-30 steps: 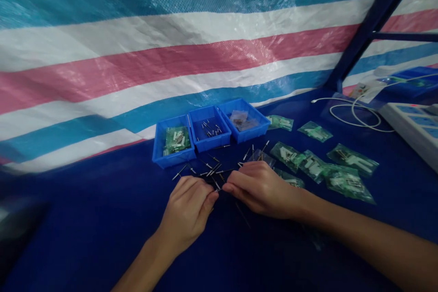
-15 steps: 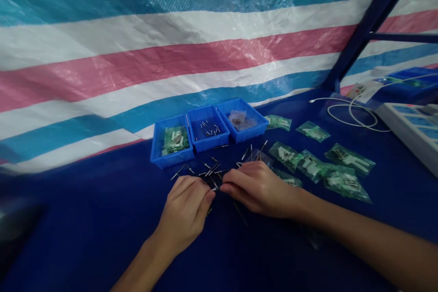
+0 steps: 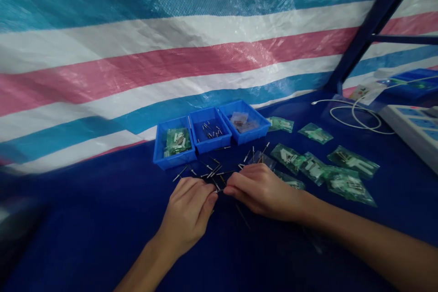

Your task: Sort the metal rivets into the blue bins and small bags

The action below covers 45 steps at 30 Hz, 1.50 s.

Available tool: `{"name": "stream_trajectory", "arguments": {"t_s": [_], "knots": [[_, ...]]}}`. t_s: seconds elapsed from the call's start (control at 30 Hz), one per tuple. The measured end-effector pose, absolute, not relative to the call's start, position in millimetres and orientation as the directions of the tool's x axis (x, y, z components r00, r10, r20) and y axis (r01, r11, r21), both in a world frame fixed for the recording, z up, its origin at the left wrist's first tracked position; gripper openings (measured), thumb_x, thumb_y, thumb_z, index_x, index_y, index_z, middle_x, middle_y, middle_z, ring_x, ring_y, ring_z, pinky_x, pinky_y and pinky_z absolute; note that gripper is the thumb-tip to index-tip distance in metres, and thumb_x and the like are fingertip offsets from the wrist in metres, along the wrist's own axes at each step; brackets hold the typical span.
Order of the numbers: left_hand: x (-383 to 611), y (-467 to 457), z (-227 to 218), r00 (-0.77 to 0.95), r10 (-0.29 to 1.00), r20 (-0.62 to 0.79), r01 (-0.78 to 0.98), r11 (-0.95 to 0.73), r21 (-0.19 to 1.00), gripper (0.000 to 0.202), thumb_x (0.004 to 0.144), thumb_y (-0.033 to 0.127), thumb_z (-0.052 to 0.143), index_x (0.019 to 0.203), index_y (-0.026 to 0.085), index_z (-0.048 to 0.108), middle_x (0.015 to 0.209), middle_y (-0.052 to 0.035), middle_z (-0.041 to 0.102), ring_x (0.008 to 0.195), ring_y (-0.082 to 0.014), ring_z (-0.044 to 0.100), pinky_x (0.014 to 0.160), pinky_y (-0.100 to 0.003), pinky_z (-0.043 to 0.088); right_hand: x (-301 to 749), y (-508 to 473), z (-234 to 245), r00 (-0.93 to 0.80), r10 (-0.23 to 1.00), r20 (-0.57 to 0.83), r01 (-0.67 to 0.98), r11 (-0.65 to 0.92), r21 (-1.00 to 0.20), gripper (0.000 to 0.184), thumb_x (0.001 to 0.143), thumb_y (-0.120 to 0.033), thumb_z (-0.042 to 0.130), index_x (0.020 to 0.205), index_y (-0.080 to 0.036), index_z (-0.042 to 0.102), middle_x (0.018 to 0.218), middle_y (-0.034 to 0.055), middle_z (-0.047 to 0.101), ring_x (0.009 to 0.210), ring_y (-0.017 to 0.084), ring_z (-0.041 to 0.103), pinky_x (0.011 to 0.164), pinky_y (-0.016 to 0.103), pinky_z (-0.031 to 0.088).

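My left hand [image 3: 192, 205] is closed in a pinch, thumb against the fingers, on one end of a thin metal rod [image 3: 220, 190]. Opposite it, my right hand [image 3: 262, 188] pinches the other end, its fingertips a short gap from the left ones. Most of the rod is hidden by the fingers. Loose thin metal rods with thicker pale sleeves [image 3: 214, 171] lie scattered on the dark blue table just beyond both hands. One dark rod [image 3: 242, 215] lies below my right hand. A clear plastic bag [image 3: 262, 159] is partly covered by the right hand.
Three blue bins stand behind: one with green bags [image 3: 175, 160], one with loose rods [image 3: 210, 148], one with small clear bags [image 3: 251, 136]. Several green-tinted packets [image 3: 349, 185] lie to the right, near a white cable [image 3: 356, 118] and a power strip [image 3: 407, 125]. A striped tarp [image 3: 205, 54] hangs behind.
The view has shifted slightly, so everything sits a little lower and further right. Both hands keep their pinch, with the fingertips almost unmoved relative to each other.
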<state>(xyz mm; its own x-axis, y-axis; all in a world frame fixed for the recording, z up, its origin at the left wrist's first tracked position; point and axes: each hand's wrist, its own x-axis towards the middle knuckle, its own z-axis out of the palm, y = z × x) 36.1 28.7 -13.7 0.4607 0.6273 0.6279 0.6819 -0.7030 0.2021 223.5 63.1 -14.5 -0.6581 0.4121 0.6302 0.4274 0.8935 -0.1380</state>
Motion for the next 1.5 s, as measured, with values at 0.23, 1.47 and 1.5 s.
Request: {"name": "stream_trajectory", "arguments": {"t_s": [0.23,1.47,1.5], "knots": [[36.8,28.2,-11.5,0.461,0.630,0.625,0.690,-0.697,0.195,0.025,0.092,0.017,0.035,0.075,0.017,0.053,0.066,-0.0029,0.062,0.063,-0.0152,0.057,0.059,-0.029,0.045,222.9,63.8,-14.1,-0.661,0.395,0.638,0.406,0.903,-0.138,0.042,0.097,-0.026,0.026,0.066,-0.014,0.052,0.049,-0.0012,0.052,0.041,0.009,0.043,0.047,0.024,0.026],[36.6,25.9,-18.9,0.499,0.699,0.513,0.741,-0.651,0.166,0.015,0.087,0.019,0.044,0.092,0.014,0.057,0.074,-0.0049,0.065,0.071,-0.0211,0.060,0.063,-0.035,0.047,202.2,123.6,24.1,-0.366,0.903,0.226,0.862,0.420,-0.284,0.024,0.090,-0.031,0.050,0.104,-0.014,0.056,0.100,0.0054,0.060,0.084,0.015,0.060,0.074,0.034,0.051],[36.4,25.8,-19.5,0.504,0.695,0.512,0.737,-0.656,0.165,0.014,0.087,0.019,0.044,0.092,0.014,0.057,0.075,-0.0053,0.065,0.071,-0.0213,0.060,0.063,-0.036,0.047,203.2,121.4,24.0,-0.368,0.900,0.232,0.854,0.426,-0.299,0.024,0.090,-0.031,0.050,0.104,-0.013,0.056,0.096,0.0047,0.061,0.080,0.014,0.060,0.071,0.033,0.051]]}}
